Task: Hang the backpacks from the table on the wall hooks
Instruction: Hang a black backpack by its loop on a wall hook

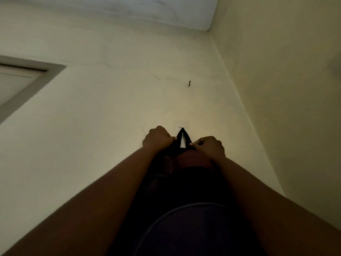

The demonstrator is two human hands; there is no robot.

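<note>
Head view: backpack loop (182,131) between left hand (157,139) and right hand (210,147) fingers (196,145).

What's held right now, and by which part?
The dark fabric backpack, by its black top loop: left hand pinches the loop's left strand, right hand the right strand.

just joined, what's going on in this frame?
A person is hanging a dark backpack on the wall. The left hand and right hand each pinch one side of its black top loop. The loop's tip sits at a pale spot on the wall; whether it has caught there is unclear. A bare nail sticks out higher up.
</note>
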